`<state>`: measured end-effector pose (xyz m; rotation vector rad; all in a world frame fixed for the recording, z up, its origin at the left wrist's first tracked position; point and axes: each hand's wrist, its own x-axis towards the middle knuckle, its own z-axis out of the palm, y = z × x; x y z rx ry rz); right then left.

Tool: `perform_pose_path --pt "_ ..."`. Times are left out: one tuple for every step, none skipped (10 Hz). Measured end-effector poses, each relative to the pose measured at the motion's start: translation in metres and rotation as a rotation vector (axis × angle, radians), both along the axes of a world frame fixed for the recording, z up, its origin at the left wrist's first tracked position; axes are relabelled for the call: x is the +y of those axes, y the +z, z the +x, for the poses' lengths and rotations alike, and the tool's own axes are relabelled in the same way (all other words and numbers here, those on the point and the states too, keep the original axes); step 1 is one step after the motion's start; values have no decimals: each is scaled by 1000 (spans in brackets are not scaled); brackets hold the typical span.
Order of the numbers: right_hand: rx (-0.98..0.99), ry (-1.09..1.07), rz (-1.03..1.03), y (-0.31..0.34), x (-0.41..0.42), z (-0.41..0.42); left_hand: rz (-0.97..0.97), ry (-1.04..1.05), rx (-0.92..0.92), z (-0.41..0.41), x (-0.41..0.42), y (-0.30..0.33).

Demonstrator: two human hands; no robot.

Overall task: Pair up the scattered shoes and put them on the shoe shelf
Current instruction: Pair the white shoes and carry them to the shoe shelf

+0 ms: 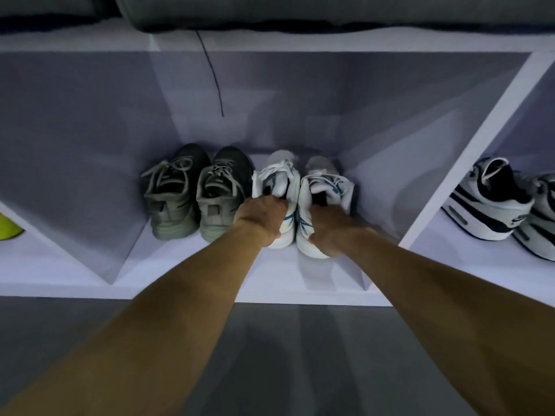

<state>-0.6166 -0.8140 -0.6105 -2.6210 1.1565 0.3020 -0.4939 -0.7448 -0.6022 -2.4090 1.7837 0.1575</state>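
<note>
grey-green shoes (196, 193): 2 | white shoes (300, 202): 2 | black-and-white shoes (492, 202): 2 | hands (259, 216): 2

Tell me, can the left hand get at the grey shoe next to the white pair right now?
Probably not yet: the left hand holds the left white shoe. The grey shoe sits right beside it, front uncovered, so once freed, likely yes.

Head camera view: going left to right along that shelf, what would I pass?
Yellow-green object at the edge → grey-green sneaker pair → white sneakers with teal marks, one gripped by the left hand, one by the right hand → white divider → black-and-white sneakers.
</note>
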Motion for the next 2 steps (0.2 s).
perform_pose_path --pt "-31 9 -36 2 15 -12 -82 16 104 -4 24 0" --pt "-91 17 -66 9 35 -30 -85 30 120 -9 54 8"
